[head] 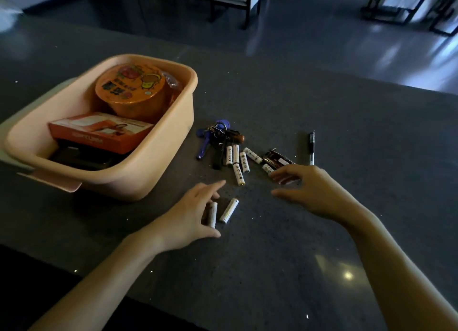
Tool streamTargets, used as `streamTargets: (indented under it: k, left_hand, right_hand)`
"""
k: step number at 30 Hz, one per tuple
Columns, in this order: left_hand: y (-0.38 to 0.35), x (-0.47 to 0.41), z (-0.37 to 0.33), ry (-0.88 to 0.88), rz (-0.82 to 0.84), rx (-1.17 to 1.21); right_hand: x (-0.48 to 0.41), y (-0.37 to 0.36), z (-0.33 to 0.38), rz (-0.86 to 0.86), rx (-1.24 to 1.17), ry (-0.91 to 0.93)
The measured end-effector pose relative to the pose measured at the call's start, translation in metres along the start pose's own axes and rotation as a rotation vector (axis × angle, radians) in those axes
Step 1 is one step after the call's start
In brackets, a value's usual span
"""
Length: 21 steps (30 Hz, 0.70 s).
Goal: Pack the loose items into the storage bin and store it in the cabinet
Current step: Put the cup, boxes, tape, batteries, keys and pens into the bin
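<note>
Dark counter (272, 244) bears batteries (244, 162): left hand (188, 219) grips one battery (212, 214), right hand (312, 189) spreads open over others.

There were eight batteries (244, 162), two at 6 o'clock of one key bunch (218, 137), one pen (311, 147), one bin (153, 167).

- A single wide-angle view from the person's head looks forward and down across the dark countertop (272, 244).
- It sits near. Both forearms enter from the lower edge, and the left hand (193, 214), pinching a battery (212, 215), and the right hand (307, 189) lie around mid-frame.
- The storage bin (148, 172) fills the left middle.
- The floor (322, 33) and furniture legs (245, 10) run along the upper edge, well apart from the camera.
</note>
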<state>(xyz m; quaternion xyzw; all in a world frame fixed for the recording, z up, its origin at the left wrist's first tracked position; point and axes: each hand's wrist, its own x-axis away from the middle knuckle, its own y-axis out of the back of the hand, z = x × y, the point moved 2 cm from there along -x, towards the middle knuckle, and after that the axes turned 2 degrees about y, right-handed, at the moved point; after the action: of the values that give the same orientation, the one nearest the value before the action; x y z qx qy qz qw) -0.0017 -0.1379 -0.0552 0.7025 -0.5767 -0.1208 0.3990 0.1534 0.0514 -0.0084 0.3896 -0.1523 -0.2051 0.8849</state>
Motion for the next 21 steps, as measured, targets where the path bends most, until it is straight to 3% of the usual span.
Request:
streamTargets:
  k: [6, 14, 21]
  left_hand:
    - [-0.002, -0.025, -0.009, -0.081, 0.119, -0.129]
    - [-0.003, -0.028, -0.004, -0.114, 0.146, -0.18]
    - [0.016, -0.024, 0.012, -0.069, 0.008, -0.043]
  right_hand:
    - [-0.025, -0.011, 0.002, 0.015, 0.088, 0.043]
    - [-0.072, -0.03, 0.008, 0.171, 0.282, 0.081]
    - [-0.08, -0.039, 0.006, 0.21, 0.258, 0.122]
